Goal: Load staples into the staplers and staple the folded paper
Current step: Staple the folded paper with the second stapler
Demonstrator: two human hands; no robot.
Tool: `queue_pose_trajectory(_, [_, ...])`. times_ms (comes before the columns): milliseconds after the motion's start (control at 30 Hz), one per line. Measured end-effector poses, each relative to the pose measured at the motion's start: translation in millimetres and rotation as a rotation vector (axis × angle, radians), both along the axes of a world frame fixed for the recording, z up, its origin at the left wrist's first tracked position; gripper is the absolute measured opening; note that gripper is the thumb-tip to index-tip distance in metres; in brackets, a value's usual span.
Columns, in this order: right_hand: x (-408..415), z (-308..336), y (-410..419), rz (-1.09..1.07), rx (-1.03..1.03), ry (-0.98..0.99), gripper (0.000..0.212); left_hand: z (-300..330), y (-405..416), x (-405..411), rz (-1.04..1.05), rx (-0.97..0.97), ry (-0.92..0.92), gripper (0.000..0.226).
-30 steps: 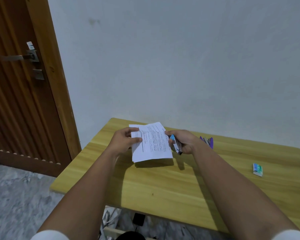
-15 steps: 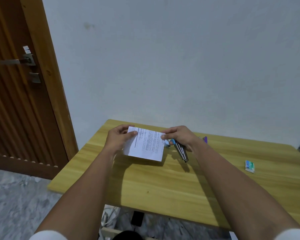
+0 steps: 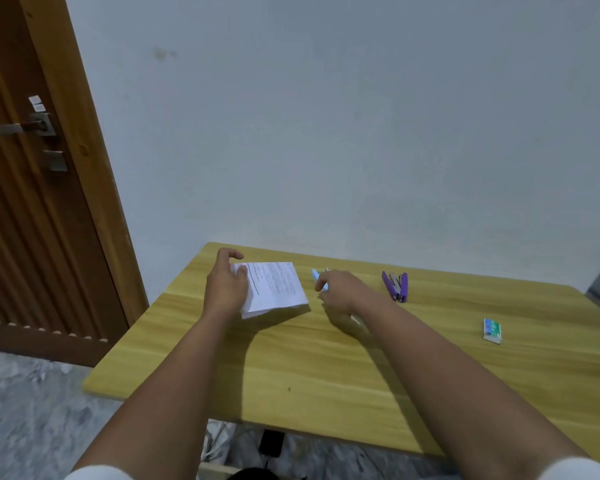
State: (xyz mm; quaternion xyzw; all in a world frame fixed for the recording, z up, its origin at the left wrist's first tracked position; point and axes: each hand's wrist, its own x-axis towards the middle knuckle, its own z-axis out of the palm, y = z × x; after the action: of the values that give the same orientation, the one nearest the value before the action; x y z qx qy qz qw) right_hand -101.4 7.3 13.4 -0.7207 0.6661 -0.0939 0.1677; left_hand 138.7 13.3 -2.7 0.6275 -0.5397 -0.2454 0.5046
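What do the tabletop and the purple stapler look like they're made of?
Table: light yellowish wood or wood-look laminate, judging by the straight grain lines and soft sheen; which one is unclear. Purple stapler: glossy purple plastic shell around a grey, metal-looking inner channel.

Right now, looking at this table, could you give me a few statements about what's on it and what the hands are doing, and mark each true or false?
1. The left hand holds the folded paper at its left edge. True.
2. The purple stapler is gripped by the right hand. False: it lies alone on the table, to the right of that hand.
3. The right hand is on a light blue stapler, its fingers curled round it. True.
4. The small green and white box sits on top of the paper. False: it lies far off, near the table's right side.
5. The paper is blank. False: it carries printed lines of text.
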Motion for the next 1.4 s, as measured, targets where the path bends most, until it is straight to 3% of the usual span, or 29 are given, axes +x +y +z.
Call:
queue_pose_trajectory(100, [5.6, -8.3, 2.1, 0.010, 0.056, -0.001, 0.041, -6.2, 0.9, -0.1, 0.009, 0.034, 0.005, 0.028])
queue_pose_trajectory(233, [2.6, -9.6, 1.9, 0.031, 0.083, -0.111, 0.053, -17.3, -1.9, 6.3, 0.026, 0.091, 0.109, 0.009])
queue_pose_trajectory(467, [-18.0, 2.4, -0.4, 0.027, 0.154, -0.043, 0.078, -26.7, -0.7, 4.5, -0.017, 0.129, 0.500, 0.027])
queue_pose_trajectory(567, [-24.9, 1.3, 3.9, -0.008, 0.175, 0.002, 0.057, -29.6, 1.3, 2.7, -0.016, 0.109, 0.623, 0.025])
queue_pose_trajectory(733, [-29.0, -7.2, 12.8, -0.029, 0.148, -0.071, 0.025, -33.7, 0.5, -1.5, 0.009, 0.095, 0.522, 0.023])
queue_pose_trajectory(867, [-28.3, -9.7, 19.3, -0.054, 0.061, -0.174, 0.028, -37.0, 2.9, -6.0, -0.043, 0.033, 0.508, 0.044])
queue_pose_trajectory(1000, [-29.5, -14.7, 24.3, -0.070, 0.000, -0.308, 0.028, -36.4, 4.6, -12.4, -0.027, 0.096, 0.602, 0.046])
queue_pose_trajectory(1167, [-26.7, -21.3, 27.4, -0.090, 0.084, -0.709, 0.032, -35.9, 3.1, -14.9, -0.029, 0.109, 0.653, 0.042])
queue_pose_trajectory(1267, [-24.1, -18.9, 30.8, -0.104, 0.121, -0.771, 0.037, -39.0, 4.1, -17.4, -0.053, 0.095, 0.664, 0.043])
queue_pose_trajectory(1400, [-18.7, -16.8, 30.8, -0.128, 0.109, -0.783, 0.028, -41.1, 5.3, -21.6, -0.090, 0.063, 0.707, 0.045])
